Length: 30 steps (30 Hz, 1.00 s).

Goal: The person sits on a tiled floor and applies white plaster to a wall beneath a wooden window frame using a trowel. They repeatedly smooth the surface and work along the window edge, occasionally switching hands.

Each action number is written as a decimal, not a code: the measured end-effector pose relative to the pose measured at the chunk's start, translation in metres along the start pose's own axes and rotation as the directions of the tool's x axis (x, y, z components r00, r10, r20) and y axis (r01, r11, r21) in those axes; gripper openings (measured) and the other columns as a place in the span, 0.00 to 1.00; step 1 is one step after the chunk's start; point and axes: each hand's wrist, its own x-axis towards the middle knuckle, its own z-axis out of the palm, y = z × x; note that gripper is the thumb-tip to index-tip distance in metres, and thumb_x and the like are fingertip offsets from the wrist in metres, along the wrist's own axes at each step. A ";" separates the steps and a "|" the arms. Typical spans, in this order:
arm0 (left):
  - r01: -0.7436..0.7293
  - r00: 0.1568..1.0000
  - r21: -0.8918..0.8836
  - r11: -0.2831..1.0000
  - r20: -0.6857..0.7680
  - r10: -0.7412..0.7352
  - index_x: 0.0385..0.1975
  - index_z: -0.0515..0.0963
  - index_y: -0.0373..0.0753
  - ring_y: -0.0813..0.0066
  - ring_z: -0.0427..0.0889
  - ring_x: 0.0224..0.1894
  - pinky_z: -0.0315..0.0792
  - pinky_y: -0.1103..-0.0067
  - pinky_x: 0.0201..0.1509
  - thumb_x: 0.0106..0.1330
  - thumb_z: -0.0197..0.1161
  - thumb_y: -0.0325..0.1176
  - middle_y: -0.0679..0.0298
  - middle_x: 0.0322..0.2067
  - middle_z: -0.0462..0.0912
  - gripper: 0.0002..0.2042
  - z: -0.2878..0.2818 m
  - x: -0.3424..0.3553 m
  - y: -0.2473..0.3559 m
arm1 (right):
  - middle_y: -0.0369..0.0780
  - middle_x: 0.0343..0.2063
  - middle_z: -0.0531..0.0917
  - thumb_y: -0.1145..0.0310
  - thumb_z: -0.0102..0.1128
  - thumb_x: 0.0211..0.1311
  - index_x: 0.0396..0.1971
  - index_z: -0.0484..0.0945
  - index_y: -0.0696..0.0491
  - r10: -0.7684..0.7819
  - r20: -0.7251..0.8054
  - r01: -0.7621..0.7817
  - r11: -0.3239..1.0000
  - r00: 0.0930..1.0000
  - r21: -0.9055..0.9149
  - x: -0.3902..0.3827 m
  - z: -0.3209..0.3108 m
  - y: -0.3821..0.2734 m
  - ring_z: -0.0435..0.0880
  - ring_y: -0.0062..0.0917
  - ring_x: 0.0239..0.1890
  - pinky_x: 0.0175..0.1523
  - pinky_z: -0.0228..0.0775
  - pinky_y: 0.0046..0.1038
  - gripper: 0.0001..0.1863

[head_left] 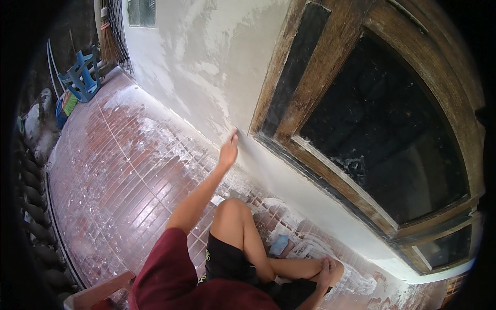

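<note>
My left hand (230, 147) reaches to the white patchy wall (191, 67) low down, beside the corner of a weathered wooden frame (287, 134). Its fingers are held together against the surface; whatever they may hold is too small or hidden to make out. My right hand (325, 271) grips my bent right knee (305, 267). A blue rectangular object (279, 244) lies on the dusty floor beside my legs, among white residue.
The tiled floor (113, 165) runs along the wall. A blue plastic stool (82, 75), a green brush (70, 103) and a straw broom (108, 44) stand at the back left. Dark glass (387, 139) fills the right. A reddish object (98, 294) is at lower left.
</note>
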 end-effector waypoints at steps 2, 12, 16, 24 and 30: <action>-0.029 0.997 -0.213 0.977 -0.074 0.013 0.60 0.70 0.30 0.60 0.72 0.63 0.62 0.73 0.68 0.76 0.44 0.43 0.49 0.58 0.75 0.24 0.013 -0.032 0.009 | 0.39 0.38 0.84 0.72 0.54 0.69 0.46 0.79 0.63 0.084 0.055 -0.085 0.996 0.995 0.018 0.003 0.029 -0.011 0.82 0.23 0.41 0.49 0.73 0.24 0.12; 0.554 0.521 -0.461 0.693 0.841 0.143 0.48 0.79 0.34 0.80 0.79 0.45 0.70 0.81 0.50 0.69 0.62 0.40 0.65 0.42 0.84 0.16 0.074 -0.165 0.049 | 0.45 0.62 0.72 0.61 0.48 0.73 0.66 0.64 0.60 -0.210 0.258 0.043 0.846 0.943 0.531 0.024 0.133 -0.125 0.68 0.26 0.65 0.65 0.60 0.28 0.27; 0.578 0.431 -0.383 0.721 0.893 0.129 0.47 0.80 0.35 0.85 0.77 0.42 0.70 0.83 0.44 0.69 0.63 0.38 0.68 0.40 0.83 0.14 0.070 -0.178 0.038 | 0.44 0.61 0.72 0.58 0.48 0.73 0.66 0.64 0.60 -0.208 0.366 0.056 0.921 0.907 0.384 0.026 0.132 -0.126 0.68 0.24 0.63 0.64 0.60 0.27 0.28; 0.150 0.397 -0.393 0.907 0.864 0.309 0.48 0.78 0.40 0.77 0.73 0.49 0.68 0.76 0.52 0.67 0.64 0.35 0.67 0.45 0.77 0.13 0.057 -0.185 0.006 | 0.39 0.49 0.80 0.62 0.50 0.73 0.52 0.76 0.63 0.143 0.527 -0.085 0.988 0.838 -0.133 -0.001 0.139 -0.113 0.78 0.23 0.51 0.59 0.66 0.26 0.20; 0.519 0.675 -0.519 0.679 0.737 0.047 0.62 0.66 0.41 0.71 0.64 0.65 0.60 0.75 0.66 0.72 0.57 0.40 0.64 0.65 0.65 0.22 0.086 -0.209 0.017 | 0.47 0.54 0.79 0.63 0.46 0.75 0.58 0.73 0.61 -0.181 0.154 0.168 0.981 0.971 0.093 -0.002 0.175 -0.142 0.77 0.29 0.56 0.61 0.66 0.29 0.21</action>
